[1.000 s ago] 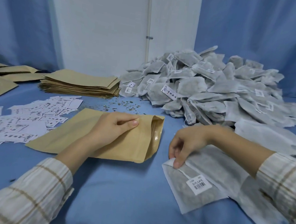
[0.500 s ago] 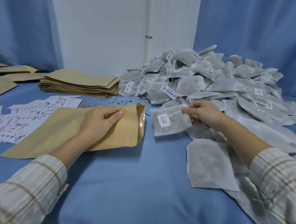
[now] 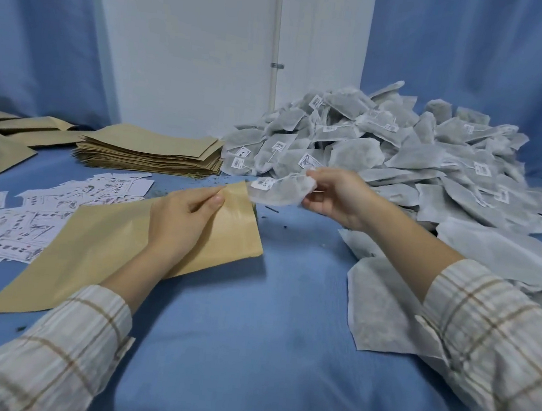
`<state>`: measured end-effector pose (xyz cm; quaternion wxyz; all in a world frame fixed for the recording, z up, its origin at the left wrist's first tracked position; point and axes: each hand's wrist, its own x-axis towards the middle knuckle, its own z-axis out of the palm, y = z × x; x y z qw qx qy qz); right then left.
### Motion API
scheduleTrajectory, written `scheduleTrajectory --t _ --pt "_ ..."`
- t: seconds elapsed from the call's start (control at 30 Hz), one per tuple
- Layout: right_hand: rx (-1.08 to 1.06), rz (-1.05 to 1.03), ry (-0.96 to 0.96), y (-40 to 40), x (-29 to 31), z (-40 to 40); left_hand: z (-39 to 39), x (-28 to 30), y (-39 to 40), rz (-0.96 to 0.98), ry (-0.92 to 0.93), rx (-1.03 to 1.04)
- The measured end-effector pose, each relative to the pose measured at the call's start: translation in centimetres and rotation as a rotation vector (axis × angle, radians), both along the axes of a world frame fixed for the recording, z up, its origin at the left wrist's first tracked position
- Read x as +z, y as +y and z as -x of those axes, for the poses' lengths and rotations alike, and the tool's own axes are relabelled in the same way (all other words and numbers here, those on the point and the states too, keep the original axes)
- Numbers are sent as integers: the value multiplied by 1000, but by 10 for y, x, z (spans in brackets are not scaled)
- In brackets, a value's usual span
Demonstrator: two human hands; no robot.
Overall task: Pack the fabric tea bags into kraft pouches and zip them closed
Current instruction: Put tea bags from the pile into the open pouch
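Most of your job is still ahead: the heap of fabric tea bags (image 3: 383, 156) at one o'clock holds far too many to count, and the stack of empty kraft pouches (image 3: 150, 155) at eleven o'clock is thick. A few pouches (image 3: 0, 149) lie at ten o'clock; whether they are filled I cannot tell. One kraft pouch (image 3: 100, 248) lies on the blue-covered table (image 3: 250, 336), your left hand (image 3: 179, 219) pinching its mouth. Your right hand (image 3: 337, 195) pinches one tea bag (image 3: 281, 191) at that mouth, not yet inside.
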<state>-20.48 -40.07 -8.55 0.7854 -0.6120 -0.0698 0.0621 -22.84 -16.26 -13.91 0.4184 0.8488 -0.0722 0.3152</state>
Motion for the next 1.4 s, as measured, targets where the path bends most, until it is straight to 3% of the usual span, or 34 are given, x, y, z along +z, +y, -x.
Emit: scheduleTrajectory --t 0.17,0.27,0.4,0.47,0.6,0.73,0.87,0.97,1.1,1.4 --pt "132 237 -33 19 -18 6 5 15 -9 138 -19 -165" --pt "105 514 -141 47 -21 10 9 17 -26 125 -28 -253" --pt "321 953 35 52 -13 19 8 12 -43 86 11 -287" --pt "325 1133 -90 42 -14 18 3 10 -44 74 26 -255" --pt "331 1219 -268 2 -7 24 3 1 -47 42 71 -247" --pt "542 1353 -87 -51 7 34 8 -1 -54 -63 174 -357" --pt "615 1672 38 -67 8 36 9 3 -64 -27 223 -398" --pt "549 1653 -44 -67 5 34 9 5 -67 6 232 -404" --pt "111 1407 -320 -76 8 26 10 5 -65 17 176 -351" --pt "-412 1013 -451 -84 3 12 0 7 -48 61 111 -200"
